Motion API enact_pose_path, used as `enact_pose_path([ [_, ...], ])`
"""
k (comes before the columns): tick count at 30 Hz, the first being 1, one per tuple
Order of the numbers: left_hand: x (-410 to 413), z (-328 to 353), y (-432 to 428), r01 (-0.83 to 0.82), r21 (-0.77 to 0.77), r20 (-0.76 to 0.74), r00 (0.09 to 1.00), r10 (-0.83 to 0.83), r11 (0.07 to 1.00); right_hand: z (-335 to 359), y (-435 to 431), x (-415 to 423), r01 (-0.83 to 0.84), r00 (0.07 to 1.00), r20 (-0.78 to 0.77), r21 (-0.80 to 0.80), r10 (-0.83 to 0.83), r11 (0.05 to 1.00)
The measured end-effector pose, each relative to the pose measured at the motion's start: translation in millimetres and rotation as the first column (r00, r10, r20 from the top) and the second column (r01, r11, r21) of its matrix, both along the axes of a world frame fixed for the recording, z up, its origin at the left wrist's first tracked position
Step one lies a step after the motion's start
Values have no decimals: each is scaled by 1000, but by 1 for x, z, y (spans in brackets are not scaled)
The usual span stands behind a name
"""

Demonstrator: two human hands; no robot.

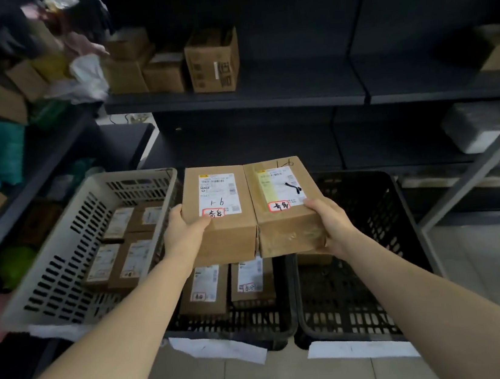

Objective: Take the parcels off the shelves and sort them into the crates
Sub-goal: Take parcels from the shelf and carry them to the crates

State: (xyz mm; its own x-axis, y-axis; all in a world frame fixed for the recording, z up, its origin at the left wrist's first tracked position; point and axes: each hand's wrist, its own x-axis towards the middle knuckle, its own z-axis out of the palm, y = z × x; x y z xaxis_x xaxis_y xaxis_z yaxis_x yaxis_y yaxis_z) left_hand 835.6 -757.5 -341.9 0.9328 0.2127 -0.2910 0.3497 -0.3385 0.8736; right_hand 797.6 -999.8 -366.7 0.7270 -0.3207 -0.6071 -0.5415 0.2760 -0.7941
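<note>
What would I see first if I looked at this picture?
Two brown parcels are held side by side in the middle: the left hand grips the left parcel, and the right hand grips the right parcel. Below them is a black crate, and a grey crate sits to the left, both holding labelled parcels.

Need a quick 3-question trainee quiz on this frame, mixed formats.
1. True or false: the left hand grips the left parcel and the right hand grips the right parcel, held side by side.
2. How many parcels show in the middle black crate beneath them? A none, B two, C six.
3. Fill in: the beige crate sits to the ___ of the middle black crate.
Key: 1 true; 2 B; 3 left.
</note>
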Motion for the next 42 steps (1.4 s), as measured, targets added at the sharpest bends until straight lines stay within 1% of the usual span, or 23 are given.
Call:
enact_pose_path([
  [4,18,-17,-3,72,-1,-28,997,-72,997,-15,-1,8,64,997,-31,0,-64,998],
  [9,43,-28,-24,212,-54,-65,975,-215,976,-19,-16,5,216,975,-53,-28,-217,976],
  [11,48,-32,-44,288,-56,-74,954,-291,956,-22,-33,-4,289,954,-66,-40,-291,956],
  [15,42,-46,-97,433,-126,-101,889,-446,892,-33,-73,-35,410,903,-119,-51,-413,911],
  [19,36,-70,-143,463,-189,-140,860,-491,866,-49,-113,-56,488,856,-169,-47,-489,871],
  [23,41,-94,-183,469,-167,-115,864,-490,867,-66,-148,-53,502,851,-166,-24,-498,865],
  [25,48,-103,-199,457,-146,-109,874,-473,877,-75,-166,-42,482,862,-185,7,-472,876],
  [27,56,-111,-213,464,-64,-90,879,-468,883,-87,-183,-30,455,877,-192,37,-441,890],
  [29,64,-121,-227,498,92,-63,867,-494,862,-101,-199,-16,423,893,-186,38,-410,905],
  [31,69,-133,-240,530,275,-43,840,-541,802,-114,-211,-3,394,906,-176,22,-384,919],
  [33,70,-146,-251,537,451,-86,821,-564,713,-127,-217,9,368,919,-158,4,-363,930],
  [34,69,-152,-254,539,559,-124,806,-579,631,-133,-218,13,353,926,-143,-1,-349,936],
  [35,67,-157,-257,544,661,-164,777,-608,517,-140,-218,16,333,935,-126,-2,-330,943],
  [36,65,-161,-260,556,726,-202,734,-648,404,-147,-218,19,318,941,-118,-9,-316,948],
  [37,63,-164,-263,580,751,-235,682,-692,316,-153,-218,20,308,944,-114,-18,-308,951],
  [39,61,-168,-271,639,746,-300,574,-762,188,-165,-218,18,310,942,-122,-31,-312,950],
  [40,61,-170,-274,652,745,-331,544,-771,140,-170,-219,15,315,940,-125,-46,-319,948],
  [42,65,-172,-279,635,766,-350,547,-760,104,-179,-219,8,309,940,-126,-86,-318,947],
])
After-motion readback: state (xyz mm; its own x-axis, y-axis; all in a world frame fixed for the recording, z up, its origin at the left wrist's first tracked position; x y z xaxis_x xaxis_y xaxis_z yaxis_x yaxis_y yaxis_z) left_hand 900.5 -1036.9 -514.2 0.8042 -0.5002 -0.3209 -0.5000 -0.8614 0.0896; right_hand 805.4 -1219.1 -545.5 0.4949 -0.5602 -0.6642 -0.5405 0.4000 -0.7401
